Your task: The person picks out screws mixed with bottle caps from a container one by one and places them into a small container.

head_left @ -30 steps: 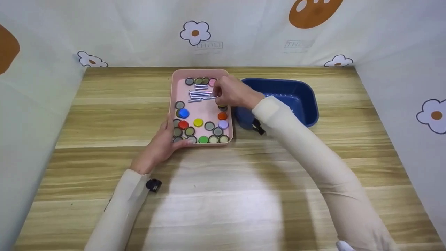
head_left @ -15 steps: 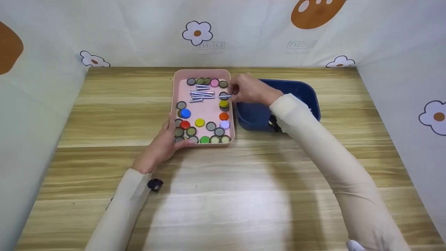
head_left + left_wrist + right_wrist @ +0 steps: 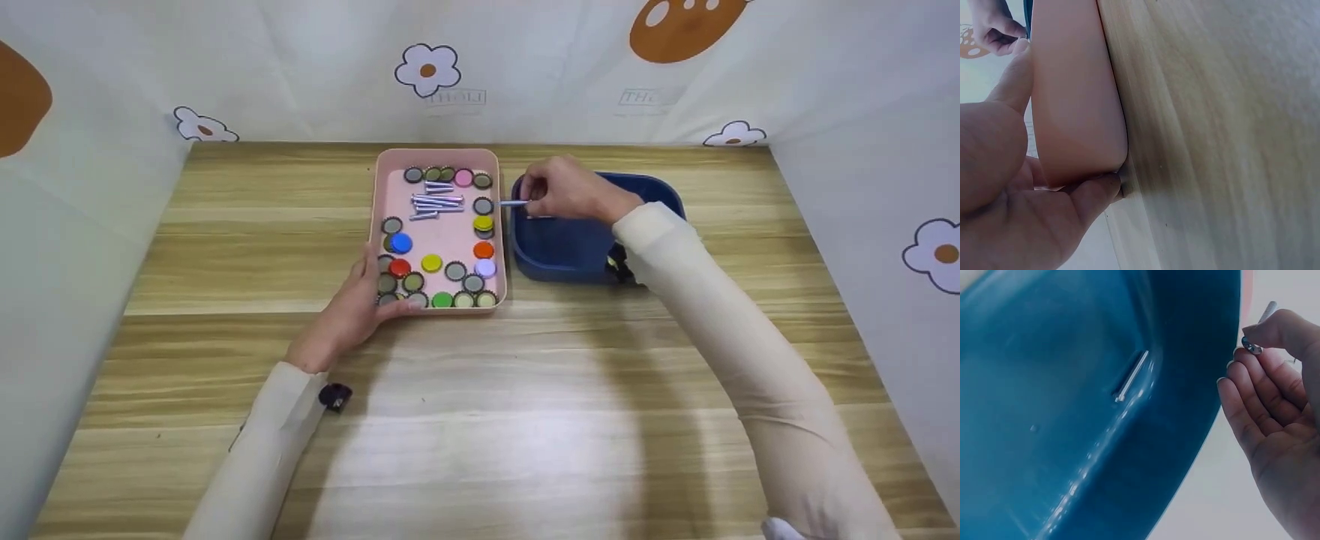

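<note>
My right hand [image 3: 574, 191] pinches a silver screw [image 3: 513, 203] between thumb and fingers, over the left part of the blue bin [image 3: 570, 259]. The screw's tip points left, toward the pink tray [image 3: 436, 156]; its recessed head [image 3: 1252, 346] shows in the right wrist view. A second screw [image 3: 1132, 377] lies on the bin's floor. With my left hand [image 3: 341, 319] I hold the pink tray by its near left corner, thumb along the near side. Inside the tray lie several silver screws [image 3: 438, 202] and many bottle caps, among them a blue cap [image 3: 401, 243] and a green cap [image 3: 442, 299].
Tray and bin stand side by side on a wood-grain table [image 3: 465, 405], a narrow gap between them. Behind the table hangs a pale curtain [image 3: 300, 75] with flower prints, and more of it flanks both sides. My right forearm passes over the bin's near right corner.
My right hand has taken a screw out of the pink tray and carried it right, over the rim to the blue bin. The left hand keeps its hold on the tray.
</note>
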The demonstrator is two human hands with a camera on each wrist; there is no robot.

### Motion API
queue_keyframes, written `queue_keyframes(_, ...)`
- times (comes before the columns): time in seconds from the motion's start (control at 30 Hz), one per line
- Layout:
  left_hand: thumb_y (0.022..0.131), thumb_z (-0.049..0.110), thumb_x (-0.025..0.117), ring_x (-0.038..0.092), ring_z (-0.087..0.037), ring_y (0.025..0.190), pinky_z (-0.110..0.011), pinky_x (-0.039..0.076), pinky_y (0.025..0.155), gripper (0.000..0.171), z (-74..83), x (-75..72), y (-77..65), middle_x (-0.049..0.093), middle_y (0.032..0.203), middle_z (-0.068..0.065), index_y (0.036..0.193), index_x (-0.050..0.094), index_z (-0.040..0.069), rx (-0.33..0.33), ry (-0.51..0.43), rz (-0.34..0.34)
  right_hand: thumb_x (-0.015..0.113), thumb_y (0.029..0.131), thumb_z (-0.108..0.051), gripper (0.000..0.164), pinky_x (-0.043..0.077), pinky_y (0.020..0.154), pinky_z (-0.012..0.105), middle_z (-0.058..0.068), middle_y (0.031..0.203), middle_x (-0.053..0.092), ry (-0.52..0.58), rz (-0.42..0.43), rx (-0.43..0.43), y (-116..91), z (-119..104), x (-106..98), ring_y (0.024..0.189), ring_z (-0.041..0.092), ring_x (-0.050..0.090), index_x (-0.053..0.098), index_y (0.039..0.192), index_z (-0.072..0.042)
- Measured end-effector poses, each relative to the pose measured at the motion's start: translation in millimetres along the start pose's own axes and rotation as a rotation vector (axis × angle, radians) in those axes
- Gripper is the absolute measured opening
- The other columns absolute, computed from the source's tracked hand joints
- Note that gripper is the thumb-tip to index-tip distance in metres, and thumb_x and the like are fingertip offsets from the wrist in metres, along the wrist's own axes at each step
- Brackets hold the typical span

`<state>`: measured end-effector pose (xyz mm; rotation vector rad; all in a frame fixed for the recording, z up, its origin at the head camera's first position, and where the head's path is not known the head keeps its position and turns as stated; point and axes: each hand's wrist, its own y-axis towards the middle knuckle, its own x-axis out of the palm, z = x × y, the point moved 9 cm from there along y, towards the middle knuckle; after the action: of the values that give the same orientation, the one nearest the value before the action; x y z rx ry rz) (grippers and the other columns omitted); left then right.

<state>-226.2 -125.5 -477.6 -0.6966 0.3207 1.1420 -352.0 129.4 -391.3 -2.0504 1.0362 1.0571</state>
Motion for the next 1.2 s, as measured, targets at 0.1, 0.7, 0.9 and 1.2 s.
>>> queue_keyframes(0.1, 0.091, 0.042, 0.072, 0.008, -0.034, 0.157, -0.052, 0.008, 0.128, 0.121, -0.1, -0.1, -0.6, -0.008, 0.169, -0.016, 0.156, -0.027, 0.017, -0.001, 0.0, 0.002, 0.069, 0.085, -0.008, 0.012, 0.049, 0.072, 0.024, 0.012, 0.092, 0.07, -0.01, 0.006, 0.007, -2.8, 6.8, -3.2, 0.081, 0.019, 0.06, 0.071, 0.096, -0.003)
queue_keyframes(0.7, 0.092, 0.035, 0.072, 0.022, -0.04, 0.153, -0.054, 0.016, 0.126, 0.118, 7.0, -1.6, -0.4, 0.0, 0.166, -0.025, 0.157, -0.026, 0.018, 0.056, 0.061, 0.025, 0.071, 0.083, -0.009, 0.011, 0.046, 0.068, 0.018, 0.011, 0.088, 0.073, -0.072, 0.026, 0.047, -8.0, 41.1, -16.3, 0.075, 0.014, 0.061, 0.075, 0.091, -0.003)
queue_keyframes(0.9, 0.091, 0.04, 0.072, 0.011, -0.037, 0.156, -0.053, 0.012, 0.127, 0.12, 4.5, -0.6, 0.3, -0.007, 0.169, -0.018, 0.156, -0.027, 0.023, 0.023, 0.042, 0.014, 0.071, 0.086, -0.01, 0.014, 0.047, 0.07, 0.02, 0.013, 0.093, 0.073, -0.078, -0.012, 0.094, -8.6, 53.4, -13.1, 0.08, 0.02, 0.062, 0.075, 0.096, -0.002)
queue_keyframes(1.2, 0.091, 0.04, 0.072, 0.009, -0.038, 0.156, -0.053, 0.011, 0.127, 0.12, 2.6, -0.5, 0.3, -0.008, 0.169, -0.019, 0.156, -0.027, 0.018, 0.031, 0.048, 0.013, 0.069, 0.087, -0.012, 0.019, 0.052, 0.077, 0.034, 0.016, 0.099, 0.073, -0.155, -0.043, 0.184, -6.2, 68.7, -13.5, 0.085, 0.025, 0.063, 0.075, 0.101, -0.001)
